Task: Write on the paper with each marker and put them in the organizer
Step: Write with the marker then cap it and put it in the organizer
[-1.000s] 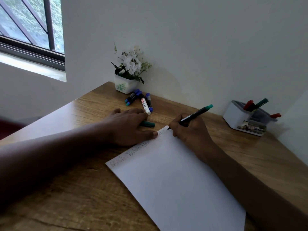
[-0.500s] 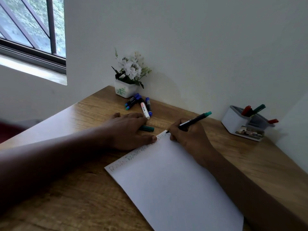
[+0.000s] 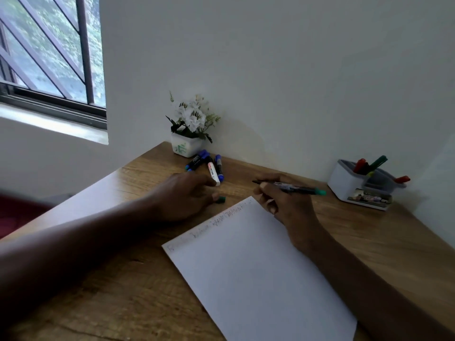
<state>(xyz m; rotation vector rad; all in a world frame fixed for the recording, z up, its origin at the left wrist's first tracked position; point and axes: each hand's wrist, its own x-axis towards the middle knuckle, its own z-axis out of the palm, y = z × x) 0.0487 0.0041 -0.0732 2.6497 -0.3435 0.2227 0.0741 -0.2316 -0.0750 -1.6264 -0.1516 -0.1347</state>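
Observation:
A white sheet of paper (image 3: 258, 267) lies on the wooden desk (image 3: 369, 237), with a line of handwriting along its top edge. My right hand (image 3: 288, 210) grips a black marker with a green end (image 3: 299, 190), held level just above the paper's top corner, uncapped tip pointing left. My left hand (image 3: 182, 195) rests on the desk left of that corner, its fingertips curled onto the small green cap (image 3: 222, 199). Several loose markers (image 3: 212, 166) lie beyond it. At the far right stands the white organizer (image 3: 344, 185), holding red and green markers.
A white pot of white flowers (image 3: 188, 134) stands against the wall behind the loose markers. The wall runs along the desk's far edge and a side wall closes the right end. A window is at the upper left.
My right hand has lifted the marker off the paper and turned it level. My left hand has slid off the paper's top edge onto the green cap.

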